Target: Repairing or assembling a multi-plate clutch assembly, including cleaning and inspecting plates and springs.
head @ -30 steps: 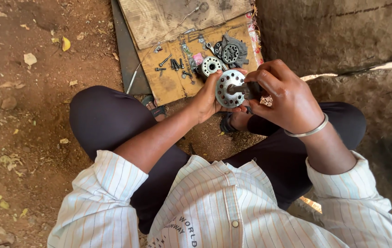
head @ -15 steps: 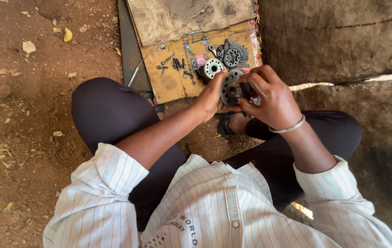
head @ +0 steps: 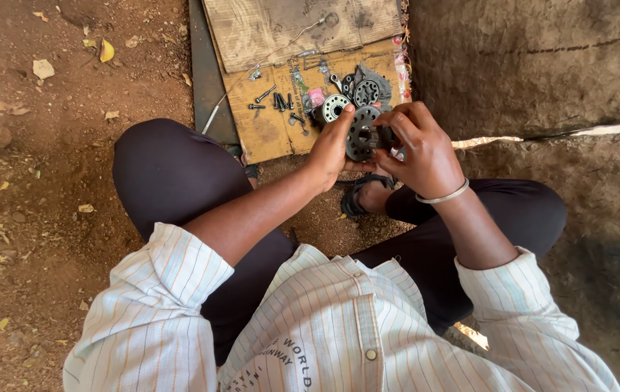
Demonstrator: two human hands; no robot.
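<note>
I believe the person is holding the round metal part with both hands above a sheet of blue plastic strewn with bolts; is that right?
Not quite. The head view shows both the left hand and right hand on the round metal part, but the bolts lie on a brown cardboard sheet, not blue plastic.

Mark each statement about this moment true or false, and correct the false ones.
1. Both hands hold the round metal part. True.
2. The left hand wears a bangle. False: the bangle is on the right hand's wrist.
3. Bolts lie on the cardboard sheet. True.
4. The person sits on a tiled floor. False: it is bare dirt ground with dry leaves.
5. The person wears a striped shirt. True.
</note>
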